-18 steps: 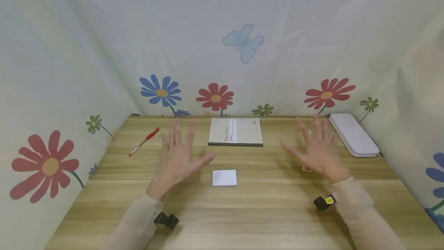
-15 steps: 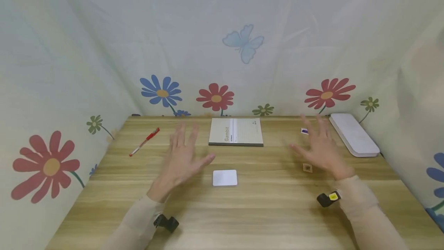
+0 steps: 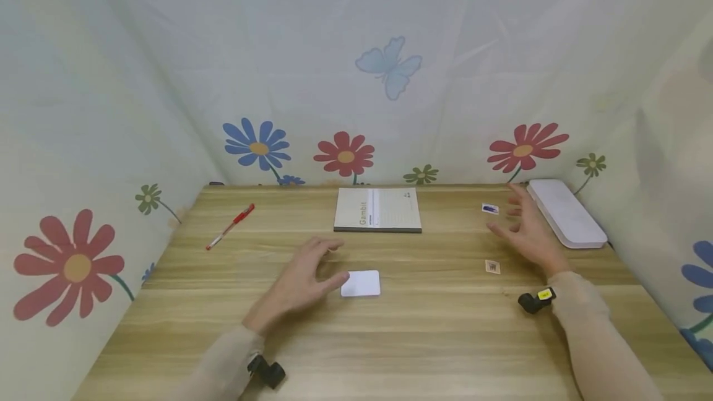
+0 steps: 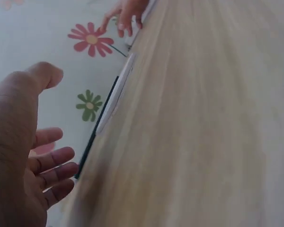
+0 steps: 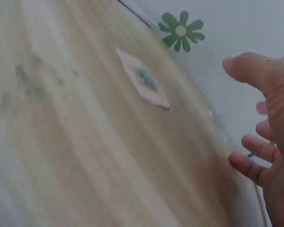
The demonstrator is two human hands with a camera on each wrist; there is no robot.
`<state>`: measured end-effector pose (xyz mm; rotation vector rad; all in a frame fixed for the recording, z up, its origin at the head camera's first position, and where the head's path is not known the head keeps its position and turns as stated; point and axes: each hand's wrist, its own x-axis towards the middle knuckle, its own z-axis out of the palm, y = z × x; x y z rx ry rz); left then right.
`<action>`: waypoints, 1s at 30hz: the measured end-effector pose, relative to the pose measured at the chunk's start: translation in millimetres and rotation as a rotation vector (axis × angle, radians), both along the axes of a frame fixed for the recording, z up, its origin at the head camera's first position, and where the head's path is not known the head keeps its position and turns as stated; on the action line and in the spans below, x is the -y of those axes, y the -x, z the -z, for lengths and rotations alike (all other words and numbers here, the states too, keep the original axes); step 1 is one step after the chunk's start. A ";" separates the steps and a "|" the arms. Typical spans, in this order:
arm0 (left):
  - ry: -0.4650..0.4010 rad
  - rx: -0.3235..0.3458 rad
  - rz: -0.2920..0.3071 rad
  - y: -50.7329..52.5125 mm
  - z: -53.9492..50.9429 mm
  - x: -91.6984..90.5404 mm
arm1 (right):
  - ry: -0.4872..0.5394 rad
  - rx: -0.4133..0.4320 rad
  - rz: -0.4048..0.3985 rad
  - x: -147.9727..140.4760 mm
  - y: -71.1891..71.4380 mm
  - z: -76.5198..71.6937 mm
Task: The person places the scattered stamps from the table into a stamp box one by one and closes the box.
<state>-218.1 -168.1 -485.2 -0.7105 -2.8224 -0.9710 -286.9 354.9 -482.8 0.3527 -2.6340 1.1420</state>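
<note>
My left hand (image 3: pixel 298 280) is over the table with fingers loosely bent and nothing in them. Its thumb tip overlaps the left edge of a small white rounded rectangle (image 3: pixel 362 284) in the head view; whether they touch, I cannot tell. Farther right, my right hand (image 3: pixel 528 234) hovers with relaxed, parted fingers, also holding nothing. Beside it lie two small stamp-like pieces: a blue-and-white one (image 3: pixel 490 208) near the thumb and fingers, and a brownish one (image 3: pixel 492 267) closer to me. A patterned stamp-like piece (image 5: pixel 143 80) appears in the right wrist view, apart from the hand.
A notebook (image 3: pixel 379 210) marked "Gambit" lies at the back middle of the wood-grain table (image 3: pixel 423 339). A red pen (image 3: pixel 231 226) lies at the left. Along the right back edge is a long white case (image 3: pixel 567 213). Flowered cloth (image 3: pixel 267 48) walls the table in.
Both hands have gone from widely spread fingers to looser, bent ones. The left has drawn nearer and right to the white rectangle; the right has shifted right, uncovering both stamp-like pieces.
</note>
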 end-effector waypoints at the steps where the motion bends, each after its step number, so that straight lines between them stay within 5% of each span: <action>1: -0.013 0.022 0.013 1.0 3.0 1.1 | -0.008 0.002 0.012 -2.0 0.2 2.6; 6: -0.029 0.071 0.049 4.0 13.5 6.2 | -0.009 0.007 0.050 -9.0 2.6 12.8; 13: 0.048 -0.029 0.091 7.0 23.6 6.4 | -0.020 0.003 0.091 -15.5 9.6 20.3; 30: 0.021 -0.033 0.107 7.8 28.1 8.3 | -0.110 -0.006 0.099 -10.3 28.9 20.0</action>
